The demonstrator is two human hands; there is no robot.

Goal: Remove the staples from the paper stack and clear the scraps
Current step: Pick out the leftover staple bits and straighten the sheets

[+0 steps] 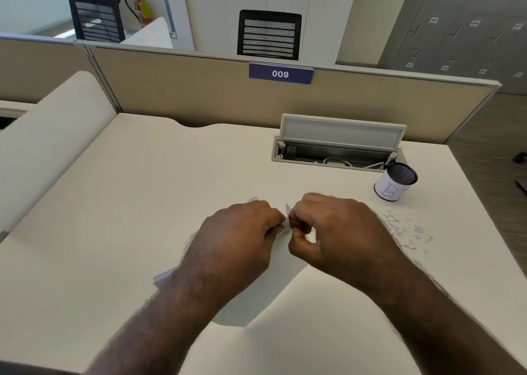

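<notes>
Both hands, left hand [242, 237] and right hand [333, 232], pinch the paper stack [286, 249] with curled fingers [296, 226].

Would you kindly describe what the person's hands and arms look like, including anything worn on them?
Both forearms are bare, with no sleeves in view. The left hand and right hand wear no gloves, and no rings, watch or bracelet show. The forearms are hairy.

Left hand [242, 232], right hand [328, 226] side by side, fingers curled, pinching.
</notes>
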